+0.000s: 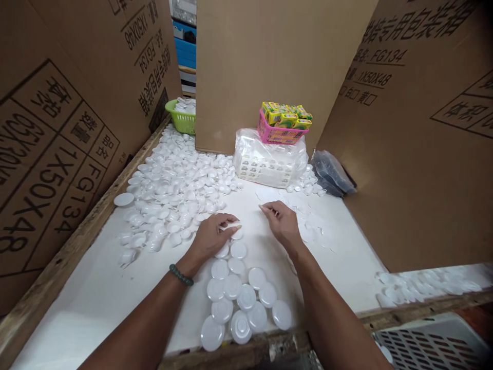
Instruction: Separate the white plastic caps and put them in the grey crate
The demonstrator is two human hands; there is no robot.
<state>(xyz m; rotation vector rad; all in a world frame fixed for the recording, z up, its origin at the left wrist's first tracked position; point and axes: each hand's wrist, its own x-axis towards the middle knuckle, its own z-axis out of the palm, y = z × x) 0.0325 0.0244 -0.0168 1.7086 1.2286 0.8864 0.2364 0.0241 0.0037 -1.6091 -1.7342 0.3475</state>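
Note:
Small round white plastic saucers (232, 287) lie in a loose, partly overlapping group near the front edge, between my forearms. At the far end of the group, my left hand (215, 234) has thumb and fingers closed around a white saucer (237, 235), whose edge shows under the thumb. To the right, my right hand (281, 221) is raised a little with thumb and index fingertip pinched together. Whatever sits in that pinch is too small to make out. Left of my left hand spreads a big heap of small white toy cups (181, 180).
Tall cardboard sheets (277, 61) wall in the white tabletop (96, 288). At the back, a pink basket (283, 134) of yellow boxes sits on a plastic-wrapped pack (265, 167). A green basket (183, 122) stands back left. Thin white pieces (314, 226) lie right of my right hand.

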